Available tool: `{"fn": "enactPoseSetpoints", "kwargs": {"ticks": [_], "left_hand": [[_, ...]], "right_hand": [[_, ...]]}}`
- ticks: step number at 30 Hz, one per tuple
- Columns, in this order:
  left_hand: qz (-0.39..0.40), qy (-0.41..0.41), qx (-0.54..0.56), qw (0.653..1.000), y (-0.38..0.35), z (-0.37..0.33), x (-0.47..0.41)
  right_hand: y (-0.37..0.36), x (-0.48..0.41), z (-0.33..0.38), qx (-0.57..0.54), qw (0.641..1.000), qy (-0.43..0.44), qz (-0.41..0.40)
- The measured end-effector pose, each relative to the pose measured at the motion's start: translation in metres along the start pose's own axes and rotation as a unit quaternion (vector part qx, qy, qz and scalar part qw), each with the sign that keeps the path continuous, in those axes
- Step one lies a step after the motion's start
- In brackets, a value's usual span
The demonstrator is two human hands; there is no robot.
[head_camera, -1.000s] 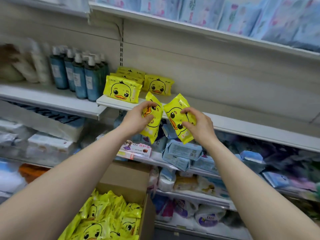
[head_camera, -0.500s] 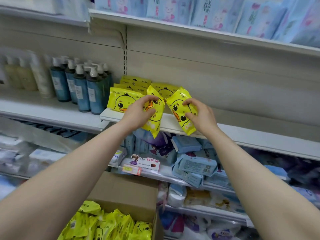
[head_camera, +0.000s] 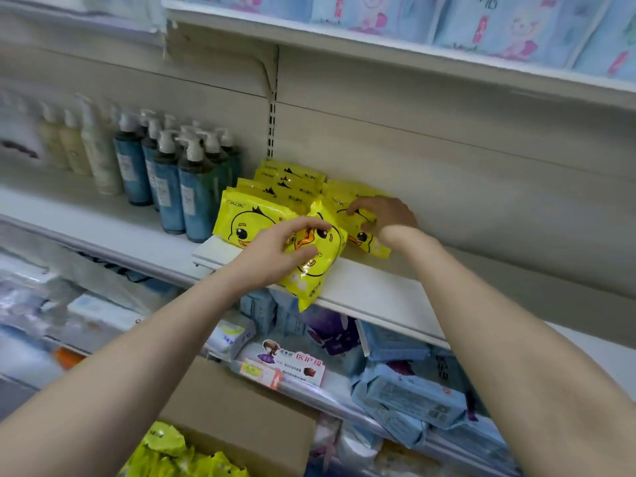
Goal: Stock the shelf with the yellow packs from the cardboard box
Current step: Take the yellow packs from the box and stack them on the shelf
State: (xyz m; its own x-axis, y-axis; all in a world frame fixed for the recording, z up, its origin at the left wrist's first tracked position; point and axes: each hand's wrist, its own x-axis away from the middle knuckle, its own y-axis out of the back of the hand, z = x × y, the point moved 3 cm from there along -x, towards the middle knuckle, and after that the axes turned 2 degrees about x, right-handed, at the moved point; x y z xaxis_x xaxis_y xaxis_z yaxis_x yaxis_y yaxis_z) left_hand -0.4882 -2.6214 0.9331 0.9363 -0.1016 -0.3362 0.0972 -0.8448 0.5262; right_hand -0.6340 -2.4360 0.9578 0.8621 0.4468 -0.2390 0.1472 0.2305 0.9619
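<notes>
1. Cardboard box [head_camera: 241, 418]: below your left arm, yellow packs [head_camera: 165, 452] inside.
2. Left hand [head_camera: 275, 249]: your fingers grip one pack [head_camera: 313, 270], long axis tilted, lower end overhanging the shelf [head_camera: 378, 290] edge.
3. Right hand [head_camera: 382, 215]: fingers curled on second pack [head_camera: 364, 241], lying on the shelf.

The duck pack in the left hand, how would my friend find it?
Find the white middle shelf, right of the blue pump bottles, where yellow duck packs lie. The left hand grips one pack at the front. Only it is tilted and hangs over the shelf's edge; the other pack under the right hand lies further back.
</notes>
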Motion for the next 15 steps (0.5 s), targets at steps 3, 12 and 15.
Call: {"fn": "enactPoseSetpoints", "kwargs": {"ticks": [3, 12, 15], "left_hand": [[0.011, -0.006, 0.006, 1.000, -0.003, 0.004, 0.000], [0.027, -0.042, 0.054, 0.997, -0.008, 0.010, 0.004], [0.002, -0.060, 0.078, 0.995, -0.012, 0.004, 0.004]], "right_hand": [[-0.008, -0.013, -0.003, 0.034, 0.999, 0.018, -0.019], [-0.010, 0.023, -0.006, -0.035, 0.986, -0.047, -0.158], [-0.005, 0.063, 0.006, -0.183, 0.957, -0.101, -0.201]]}}
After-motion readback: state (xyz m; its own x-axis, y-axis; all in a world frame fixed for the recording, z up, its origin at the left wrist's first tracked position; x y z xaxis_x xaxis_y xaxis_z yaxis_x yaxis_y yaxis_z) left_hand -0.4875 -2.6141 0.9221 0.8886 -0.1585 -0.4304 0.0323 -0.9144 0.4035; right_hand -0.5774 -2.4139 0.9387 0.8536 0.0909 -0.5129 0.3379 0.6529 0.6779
